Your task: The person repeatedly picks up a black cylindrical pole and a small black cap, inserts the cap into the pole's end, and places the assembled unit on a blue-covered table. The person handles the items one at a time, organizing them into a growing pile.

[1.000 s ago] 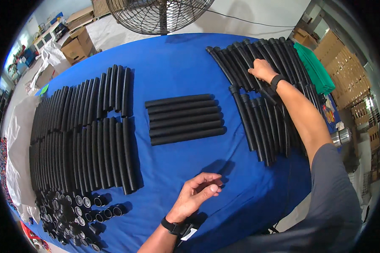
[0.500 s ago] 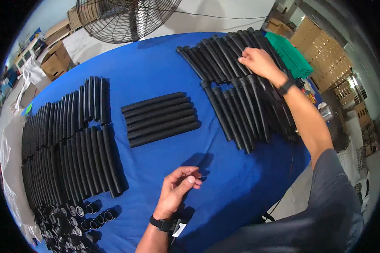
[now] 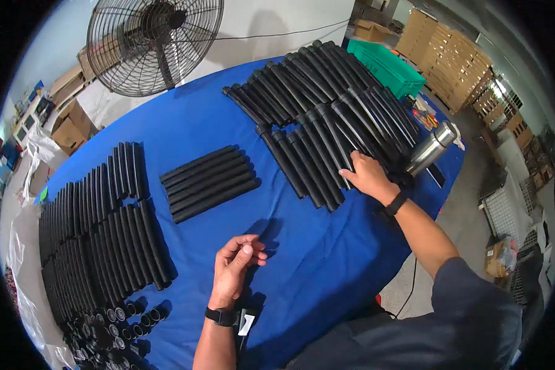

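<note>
Long, black, plastic-looking tubes with thicker ends [image 3: 282, 162] lay toward one o'clock, probably light, stiff and slick, best held mid-length. At three, the right hand [image 3: 371, 179] curled over them, its fingers' grip unclear; at seven, the left hand [image 3: 230, 271] hung loosely parted, apparently empty.

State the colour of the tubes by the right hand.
Black: the tubes by the right hand show best in the head view.
</note>
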{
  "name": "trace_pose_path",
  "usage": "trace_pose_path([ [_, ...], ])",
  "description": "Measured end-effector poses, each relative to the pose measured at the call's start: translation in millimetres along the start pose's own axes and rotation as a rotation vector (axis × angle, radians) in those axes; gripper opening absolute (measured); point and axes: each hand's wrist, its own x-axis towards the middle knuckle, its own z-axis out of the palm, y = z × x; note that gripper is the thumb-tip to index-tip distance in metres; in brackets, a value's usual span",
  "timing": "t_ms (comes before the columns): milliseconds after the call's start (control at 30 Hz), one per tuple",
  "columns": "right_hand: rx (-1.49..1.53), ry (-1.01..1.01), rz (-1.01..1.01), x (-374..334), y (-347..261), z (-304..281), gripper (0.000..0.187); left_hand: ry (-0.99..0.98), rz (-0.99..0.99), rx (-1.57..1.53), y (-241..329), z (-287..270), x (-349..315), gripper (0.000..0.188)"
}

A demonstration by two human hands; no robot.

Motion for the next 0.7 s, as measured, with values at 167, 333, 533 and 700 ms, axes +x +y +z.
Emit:
trace_pose_path([
  [167,-0.015,0.013,-0.007,0,13,-12,0.038,-0.012,0.011,0.014,-2,-3,-2,0.034],
  [333,-0.178,0.058,0.025,2,36,-19,0.039,-0.011,-0.003,0.021,-2,2,0,0.035],
  [533,-0.099,0.171,-0.071,-4,38,-21,0.041,-0.008,0.010,0.021,-3,0,-1,0.031],
  [700,-0.031,0.290,-0.150,-2,43,-21,0.037,-0.022,0.017,0.022,-5,0,1,0.031],
])
